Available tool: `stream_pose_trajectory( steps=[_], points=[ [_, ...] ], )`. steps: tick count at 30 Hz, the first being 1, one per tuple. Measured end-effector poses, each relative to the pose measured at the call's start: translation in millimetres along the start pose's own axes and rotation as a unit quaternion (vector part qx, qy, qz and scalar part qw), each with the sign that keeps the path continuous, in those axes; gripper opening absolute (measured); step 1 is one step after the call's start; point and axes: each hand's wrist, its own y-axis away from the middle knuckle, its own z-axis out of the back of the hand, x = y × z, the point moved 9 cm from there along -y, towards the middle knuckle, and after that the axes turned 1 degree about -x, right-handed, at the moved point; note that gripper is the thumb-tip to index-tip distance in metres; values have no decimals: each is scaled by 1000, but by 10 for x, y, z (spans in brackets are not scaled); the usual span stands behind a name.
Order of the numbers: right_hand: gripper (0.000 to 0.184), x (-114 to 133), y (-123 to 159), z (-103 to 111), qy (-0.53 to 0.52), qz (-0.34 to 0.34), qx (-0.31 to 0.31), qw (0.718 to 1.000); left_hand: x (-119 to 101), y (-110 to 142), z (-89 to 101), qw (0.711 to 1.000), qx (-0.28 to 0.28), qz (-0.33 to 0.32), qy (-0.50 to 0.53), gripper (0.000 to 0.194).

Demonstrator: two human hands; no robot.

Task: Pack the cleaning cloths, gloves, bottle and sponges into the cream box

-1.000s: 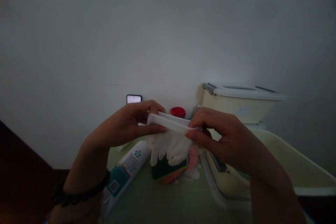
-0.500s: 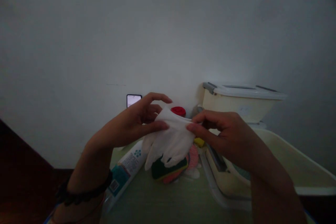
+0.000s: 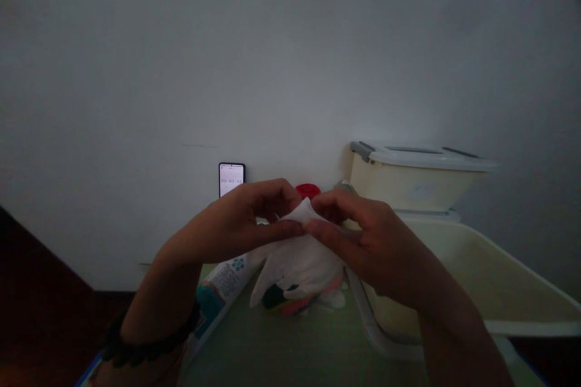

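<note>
White fabric gloves (image 3: 297, 269) hang from both my hands, their fingers drooping over the table. My left hand (image 3: 254, 211) pinches the cuff edge from the left, thumb in front. From the right, my right hand (image 3: 349, 224) pinches the same edge, its thumb almost meeting the left one. A small peak of cloth stands up between the fingertips. Behind and below the gloves, a green and yellow sponge (image 3: 273, 297) and a pink item (image 3: 295, 305) are partly hidden. Whether one glove or a pair is held, I cannot tell.
A white and teal bottle (image 3: 222, 290) lies at the left on the greenish table (image 3: 281, 351). Against the wall stands a phone (image 3: 231, 179) with a timer. Behind my hands is a red object (image 3: 307, 190). Cream bins (image 3: 535, 314) and a lidded box (image 3: 408, 184) stand right.
My hands have come closer together, the right moving left and the left slightly right. The stretched cuff is now bunched between them. More of the phone shows.
</note>
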Motion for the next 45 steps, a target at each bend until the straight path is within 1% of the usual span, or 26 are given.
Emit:
stream_pose_trajectory(
  steps=[2,4,10,13,16,20,22,25,30,33,36,38,41,45],
  points=[
    [11,17,-4,11,0,11,-14,1000,-10,-1,-15,1000,5,-1,-10,16],
    [9,16,-10,8,-4,16,-15,1000,-5,-2,-30,1000,12,2,-13,15],
    [13,-27,-43,-33,-4,-2,8,1000,23,-6,-49,999,27,8,-19,15],
    [13,-62,-43,-17,-8,-7,7,1000,38,-6,-52,999,38,12,3,12],
    [11,-136,-20,80,-32,-18,-24,999,68,6,-34,999,39,22,24,9],
    [11,-261,24,225,-87,-53,-77,992,128,20,3,999,30,34,10,12],
    [12,-300,35,243,-105,-73,-83,988,166,22,-10,998,41,39,7,13],
    [14,-321,37,244,-99,-95,-82,987,228,34,-44,996,74,48,10,14],
    [18,-279,18,168,-95,-96,-60,989,278,63,-65,991,111,66,-22,13],
    [18,-206,-3,40,-88,-77,-33,993,189,40,-109,992,114,44,-21,21],
    [18,-156,-15,-121,-87,-64,10,994,71,-2,-142,995,95,11,-16,18],
    [18,-152,-13,-168,-89,-63,25,994,36,-18,-132,997,74,5,-21,16],
    [20,-168,-3,-138,-72,-65,33,995,30,-14,-68,998,45,6,-42,18],
    [18,-208,30,-134,-15,-76,92,993,46,22,74,998,12,3,-66,14]
  ],
)
